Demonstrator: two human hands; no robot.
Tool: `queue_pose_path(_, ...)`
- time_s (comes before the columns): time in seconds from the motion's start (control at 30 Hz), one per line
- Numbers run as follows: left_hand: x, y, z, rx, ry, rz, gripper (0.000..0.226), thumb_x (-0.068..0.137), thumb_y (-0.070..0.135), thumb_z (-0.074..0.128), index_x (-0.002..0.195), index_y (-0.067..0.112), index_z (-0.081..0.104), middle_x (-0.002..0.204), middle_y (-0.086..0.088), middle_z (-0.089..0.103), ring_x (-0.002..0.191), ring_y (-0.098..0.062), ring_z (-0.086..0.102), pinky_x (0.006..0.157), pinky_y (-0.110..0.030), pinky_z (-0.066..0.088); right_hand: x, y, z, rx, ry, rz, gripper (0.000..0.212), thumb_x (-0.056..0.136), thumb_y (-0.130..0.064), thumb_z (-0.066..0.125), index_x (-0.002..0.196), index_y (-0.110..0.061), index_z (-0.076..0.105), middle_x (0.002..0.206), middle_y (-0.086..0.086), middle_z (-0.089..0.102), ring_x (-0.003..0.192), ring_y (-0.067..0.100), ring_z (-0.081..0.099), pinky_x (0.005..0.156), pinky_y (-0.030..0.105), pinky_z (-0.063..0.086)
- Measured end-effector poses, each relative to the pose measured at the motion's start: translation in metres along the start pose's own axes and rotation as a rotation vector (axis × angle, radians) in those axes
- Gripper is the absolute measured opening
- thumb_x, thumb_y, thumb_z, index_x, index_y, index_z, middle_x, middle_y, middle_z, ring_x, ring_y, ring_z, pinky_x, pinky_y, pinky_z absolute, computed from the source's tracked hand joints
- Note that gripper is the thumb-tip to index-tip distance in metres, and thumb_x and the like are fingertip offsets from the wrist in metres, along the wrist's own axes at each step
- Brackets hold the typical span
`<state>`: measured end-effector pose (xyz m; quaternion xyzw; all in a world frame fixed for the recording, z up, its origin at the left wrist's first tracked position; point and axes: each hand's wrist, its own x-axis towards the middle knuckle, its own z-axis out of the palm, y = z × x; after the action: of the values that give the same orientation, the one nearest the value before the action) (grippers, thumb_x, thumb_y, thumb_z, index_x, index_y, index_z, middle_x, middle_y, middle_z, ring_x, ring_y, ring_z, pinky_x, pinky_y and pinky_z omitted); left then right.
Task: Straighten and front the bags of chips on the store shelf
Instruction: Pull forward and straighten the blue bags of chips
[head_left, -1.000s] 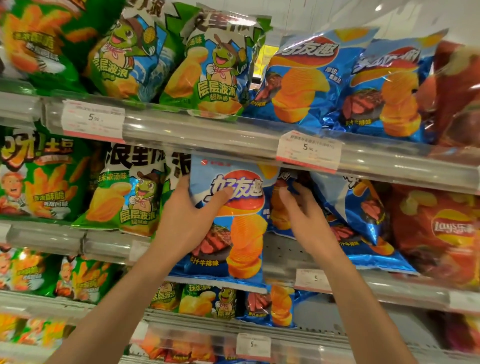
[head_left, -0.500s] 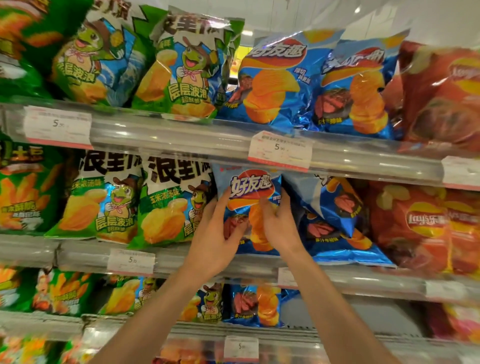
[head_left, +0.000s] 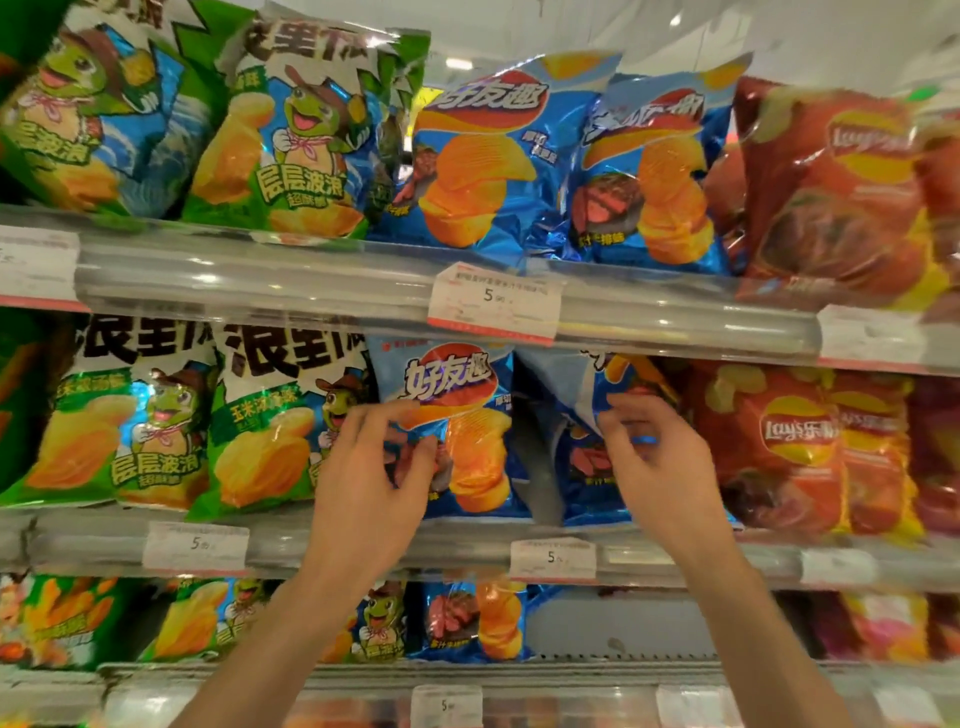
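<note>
A glossy blue foil bag of ridged chips with a red oval logo (head_left: 457, 431) stands upright on the middle shelf (head_left: 363, 545), its face turned outward, just beside a green-and-white chip bag with a cartoon turtle in a hat (head_left: 285, 415) on its left. The left hand (head_left: 369, 483) is in front of the blue bag's lower left part, fingers loosely curled, fingertips at the foil; whether they actually pinch it cannot be told. To the right, a second blue foil chip bag (head_left: 587, 410) leans crooked, its top tipped and its face partly turned away. The right hand (head_left: 660, 457) is at this bag's upper edge, fingers curled, thumb and fingertips close together on the foil, seemingly pinching it. Further right stand red chip bags with a yellow-and-red round logo (head_left: 795, 441). White price tags (head_left: 493, 306) sit in the clear plastic rail along the shelf above, which carries more green, blue and red bags. A lower shelf also holds chip bags.
</note>
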<state>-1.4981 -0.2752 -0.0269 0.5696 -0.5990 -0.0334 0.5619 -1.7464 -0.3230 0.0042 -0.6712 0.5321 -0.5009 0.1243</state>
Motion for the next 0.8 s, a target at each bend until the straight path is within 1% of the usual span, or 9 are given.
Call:
queue_pose_path(0.03,-0.001,0.007,0.006,-0.052,-0.043,-0.024,0.022,0.094,0.024,0.066,0.114,0.027,0.061,0.103,0.016,0.062,0.089,-0.002,0.062,0.076,-0.031,0.055,0.005,0.009,-0.009,-0.087,0.082,-0.039,0.027,0.095,-0.026,0.064,0.12,-0.016,0.066,0.101,-0.01,0.064,0.096,0.011,0.063,0.081,0.024,0.053)
queue_pose_path(0.1,0.0,0.02,0.023,-0.133,-0.159,-0.063,0.015,0.095,0.022,0.065,0.106,0.031,0.062,0.091,0.021,0.066,0.083,-0.002,0.064,0.072,-0.027,0.055,0.02,0.027,-0.018,-0.301,0.145,-0.117,0.038,0.091,-0.03,0.068,0.124,-0.013,0.064,0.111,0.005,0.062,0.108,0.028,0.055,0.095,0.046,0.048)
queue_pose_path(0.17,0.003,0.03,0.042,-0.206,-0.253,-0.091,0.02,0.095,0.018,0.064,0.106,0.034,0.062,0.091,0.025,0.066,0.082,-0.002,0.064,0.073,-0.026,0.053,0.037,0.04,-0.018,-0.389,0.073,-0.11,0.062,0.083,-0.039,0.072,0.135,-0.011,0.054,0.13,0.018,0.054,0.123,0.036,0.046,0.105,0.052,0.04)
queue_pose_path(0.23,0.008,0.037,0.057,-0.234,-0.306,-0.121,0.022,0.096,0.018,0.063,0.111,0.034,0.061,0.092,0.022,0.067,0.084,0.0,0.064,0.076,-0.024,0.053,0.05,0.049,-0.01,-0.432,-0.011,-0.107,0.085,0.075,-0.054,0.072,0.142,-0.009,0.044,0.141,0.02,0.047,0.13,0.04,0.043,0.108,0.054,0.038)
queue_pose_path(0.3,0.014,0.04,0.064,-0.214,-0.307,-0.14,0.023,0.097,0.022,0.062,0.118,0.029,0.06,0.099,0.017,0.068,0.088,-0.001,0.064,0.082,-0.025,0.053,0.058,0.055,-0.001,-0.459,-0.067,-0.104,0.093,0.073,-0.06,0.072,0.144,-0.009,0.04,0.141,0.017,0.05,0.129,0.039,0.047,0.106,0.053,0.041)
queue_pose_path(0.47,0.023,0.044,0.066,-0.308,-0.256,-0.272,0.027,0.098,0.019,0.06,0.124,0.025,0.056,0.102,0.011,0.07,0.087,-0.015,0.071,0.08,-0.043,0.059,0.064,0.057,0.001,-0.309,-0.011,-0.055,0.075,0.082,-0.049,0.073,0.14,-0.011,0.045,0.132,0.013,0.058,0.121,0.038,0.054,0.097,0.048,0.048)
queue_pose_path(0.6,0.026,0.053,0.062,-0.459,-0.23,-0.417,0.031,0.1,0.016,0.059,0.13,0.021,0.054,0.108,-0.001,0.069,0.079,-0.014,0.072,0.079,-0.051,0.057,0.063,0.05,0.002,-0.099,0.038,0.038,0.071,0.084,-0.052,0.069,0.137,-0.009,0.047,0.129,0.013,0.059,0.121,0.036,0.055,0.097,0.051,0.049)
queue_pose_path(0.7,0.029,0.057,0.063,-0.48,-0.222,-0.458,0.035,0.098,0.026,0.062,0.132,0.021,0.052,0.109,-0.001,0.067,0.084,-0.018,0.072,0.081,-0.051,0.057,0.049,0.035,0.008,-0.084,0.069,0.052,0.078,0.079,-0.065,0.059,0.135,-0.012,0.046,0.125,0.012,0.06,0.117,0.035,0.058,0.093,0.054,0.05)
queue_pose_path(0.8,0.031,0.06,0.065,-0.44,-0.225,-0.435,0.044,0.095,0.041,0.062,0.135,0.024,0.052,0.108,0.006,0.068,0.085,-0.016,0.074,0.081,-0.047,0.06,0.024,0.017,0.016,-0.145,0.048,0.005,0.075,0.083,-0.06,0.064,0.139,-0.014,0.045,0.13,0.01,0.057,0.121,0.033,0.052,0.098,0.05,0.046)
